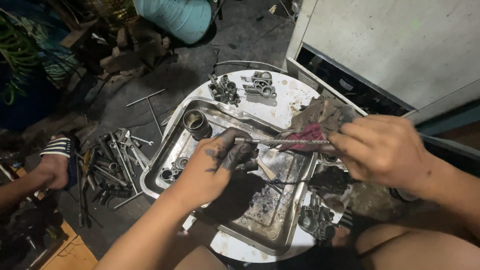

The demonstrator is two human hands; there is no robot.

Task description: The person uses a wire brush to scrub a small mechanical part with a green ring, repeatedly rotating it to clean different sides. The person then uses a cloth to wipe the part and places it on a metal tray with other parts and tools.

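head view: thin rod held level over the metal tray

head view shows a slim ridged metal rod (282, 142) above the metal tray (165, 172) on the round worktop (295, 100). left hand (217, 160) pinches its near end, fingers closed on it; right hand (380, 150) clamps the far end through a dirty rag (320, 122). it looks stiff, light, probably oily and slippery, best held at both ends. its long axis runs left to right, nearly level, across the tray.
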